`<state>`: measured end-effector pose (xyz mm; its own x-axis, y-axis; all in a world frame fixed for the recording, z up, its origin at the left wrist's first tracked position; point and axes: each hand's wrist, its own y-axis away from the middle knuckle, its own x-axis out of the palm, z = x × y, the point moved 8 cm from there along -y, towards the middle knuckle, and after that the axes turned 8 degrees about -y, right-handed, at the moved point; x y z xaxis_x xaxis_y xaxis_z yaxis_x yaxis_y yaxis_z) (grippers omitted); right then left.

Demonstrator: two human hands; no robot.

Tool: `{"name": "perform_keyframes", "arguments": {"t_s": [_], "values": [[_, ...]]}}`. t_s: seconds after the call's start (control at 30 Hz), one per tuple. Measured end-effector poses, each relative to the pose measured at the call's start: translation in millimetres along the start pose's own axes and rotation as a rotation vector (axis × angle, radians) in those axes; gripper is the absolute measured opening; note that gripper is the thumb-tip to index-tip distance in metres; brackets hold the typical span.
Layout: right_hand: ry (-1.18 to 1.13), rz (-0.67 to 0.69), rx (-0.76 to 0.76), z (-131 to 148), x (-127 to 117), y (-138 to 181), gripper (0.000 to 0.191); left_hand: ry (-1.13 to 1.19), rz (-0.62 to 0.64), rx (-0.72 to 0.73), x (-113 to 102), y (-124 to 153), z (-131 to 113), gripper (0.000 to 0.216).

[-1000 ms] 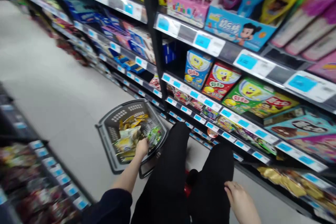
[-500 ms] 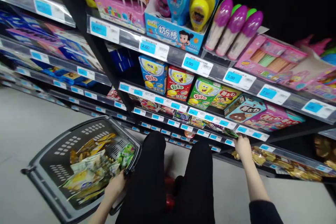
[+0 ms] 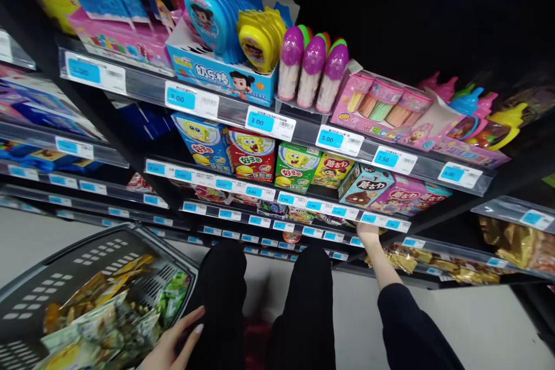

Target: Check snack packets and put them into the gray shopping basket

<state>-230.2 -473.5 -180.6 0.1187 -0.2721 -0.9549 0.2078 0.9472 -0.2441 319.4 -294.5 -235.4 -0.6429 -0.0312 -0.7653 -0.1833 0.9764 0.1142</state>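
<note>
My right hand [image 3: 368, 235] is at the low shelf, its fingers out of sight behind the price rail [image 3: 385, 221], so I can't tell whether they're closed on anything. Just left of it, the small bright packets [image 3: 300, 216] lie in a row on that shelf, partly hidden by the rail. Gold-wrapped packets [image 3: 403, 260] sit near my wrist, on the other side. Above stand the cartoon boxes [image 3: 297, 167], side by side.

My left hand [image 3: 167, 350] is open, thumb and fingers parted with nothing between them, in front of my left thigh [image 3: 223, 283]. Just beside it is the grey basket [image 3: 65, 277], holding yellow, pale and green packets [image 3: 104, 324].
</note>
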Motion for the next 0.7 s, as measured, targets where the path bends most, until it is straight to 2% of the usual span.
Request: {"name": "perform_keyframes", "arguments": {"t_s": [0.1, 0.2, 0.33, 0.4, 0.47, 0.57, 0.63, 0.7], "values": [[-0.085, -0.131, 0.110, -14.5, -20.7, -3.8, 0.032, 0.039, 0.028, 0.139, 4.6, 4.7, -48.0, 0.037], [-0.172, -0.282, 0.266, -34.5, -40.5, 13.3, 0.032, 0.061, 0.066, 0.229, 8.7, 10.9, -85.2, 0.031], [-0.290, -0.478, 0.465, -43.7, -49.5, 70.9, 0.028, 0.120, 0.161, 0.266, 22.2, 17.2, -116.4, 0.027], [-0.355, -0.549, 0.531, -35.6, -47.9, 106.0, 0.027, 0.184, 0.239, 0.256, 34.9, 18.7, -128.7, 0.027], [-0.429, -0.594, 0.570, -22.5, -47.4, 138.5, 0.033, 0.269, 0.342, 0.236, 52.0, 20.5, -141.5, 0.029], [-0.565, -0.617, 0.619, -3.5, -52.8, 176.6, 0.042, 0.401, 0.496, 0.207, 81.1, 24.1, -163.4, 0.032], [-0.703, -0.548, 0.616, 10.3, -55.3, 190.8, 0.044, 0.475, 0.555, 0.199, 98.2, 24.9, -178.4, 0.037], [-0.872, -0.425, 0.590, 28.0, -54.8, 198.9, 0.046, 0.554, 0.586, 0.187, 112.3, 23.5, -191.5, 0.046]]}}
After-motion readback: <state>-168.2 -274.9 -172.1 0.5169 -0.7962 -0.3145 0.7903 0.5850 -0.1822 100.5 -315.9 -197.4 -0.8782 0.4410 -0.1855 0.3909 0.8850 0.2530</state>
